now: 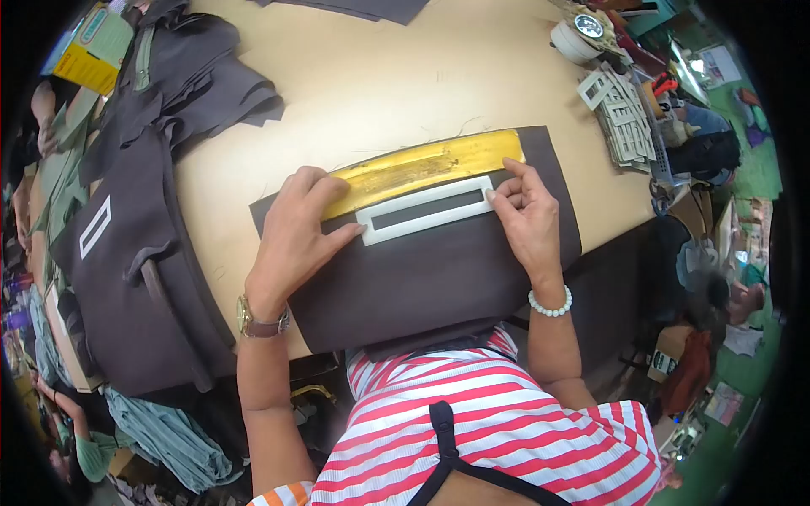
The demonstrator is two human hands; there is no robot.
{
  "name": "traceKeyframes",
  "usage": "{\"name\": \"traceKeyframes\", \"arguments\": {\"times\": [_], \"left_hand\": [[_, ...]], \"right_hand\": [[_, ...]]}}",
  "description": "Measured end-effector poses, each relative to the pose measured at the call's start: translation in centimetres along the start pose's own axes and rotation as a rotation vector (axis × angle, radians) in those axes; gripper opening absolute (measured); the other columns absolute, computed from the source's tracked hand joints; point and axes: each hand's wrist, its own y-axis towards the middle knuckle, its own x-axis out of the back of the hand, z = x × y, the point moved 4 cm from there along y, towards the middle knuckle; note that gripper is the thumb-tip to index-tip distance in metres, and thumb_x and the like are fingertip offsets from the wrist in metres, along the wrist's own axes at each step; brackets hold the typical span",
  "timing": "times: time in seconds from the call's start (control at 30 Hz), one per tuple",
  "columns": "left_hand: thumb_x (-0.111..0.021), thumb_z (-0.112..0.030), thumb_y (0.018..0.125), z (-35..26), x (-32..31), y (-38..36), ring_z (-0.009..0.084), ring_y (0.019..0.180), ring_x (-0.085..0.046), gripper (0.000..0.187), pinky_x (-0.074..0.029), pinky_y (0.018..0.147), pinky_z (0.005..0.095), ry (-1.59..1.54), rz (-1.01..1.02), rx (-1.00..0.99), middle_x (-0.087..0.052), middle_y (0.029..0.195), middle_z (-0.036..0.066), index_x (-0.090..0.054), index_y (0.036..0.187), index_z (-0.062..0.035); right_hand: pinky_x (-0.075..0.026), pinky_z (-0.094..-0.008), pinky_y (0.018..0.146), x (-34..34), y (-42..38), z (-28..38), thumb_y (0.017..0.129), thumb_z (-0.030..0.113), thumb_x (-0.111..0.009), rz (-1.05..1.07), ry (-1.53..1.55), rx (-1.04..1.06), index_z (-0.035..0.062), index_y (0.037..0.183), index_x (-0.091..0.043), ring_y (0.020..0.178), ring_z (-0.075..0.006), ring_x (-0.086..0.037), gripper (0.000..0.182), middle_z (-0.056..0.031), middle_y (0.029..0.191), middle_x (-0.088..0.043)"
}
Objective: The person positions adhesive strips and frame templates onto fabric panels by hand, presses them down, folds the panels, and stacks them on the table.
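A dark brown fabric panel (439,282) lies on the tan table (396,76) in front of me. On it sits a white rectangular frame piece (426,212) with an open slot. A yellow metal ruler (422,164) lies just above the frame, along the panel's top edge. My left hand (295,236) presses flat on the ruler's left end and the frame's left corner. The fingertips of my right hand (527,215) touch the frame's right end. Neither hand grips anything.
A pile of dark fabric pieces (143,228), one with a white frame on it, lies at the left. A stack of white frames (624,110) and a tape roll (574,38) sit at the far right. A yellow-green box (93,51) is top left.
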Motion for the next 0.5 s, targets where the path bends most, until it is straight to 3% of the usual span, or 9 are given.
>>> {"name": "traceKeyframes", "arguments": {"times": [0.5], "left_hand": [[-0.078,-0.017,0.067,-0.3,-0.4,0.2,0.0297,0.095,-0.054,0.042,-0.045,0.083,0.0378,0.001,-0.024,-0.024,-0.053,0.101,0.012,-0.059,0.102,-0.0024]], "right_hand": [[-0.047,-0.0235,0.059,0.3,0.4,-0.5,0.078,0.000,-0.067,-0.048,0.068,-0.011,-0.0075,0.116,-0.056,0.060,-0.0079,-0.056,0.040,-0.0062,0.072,-0.063]]}}
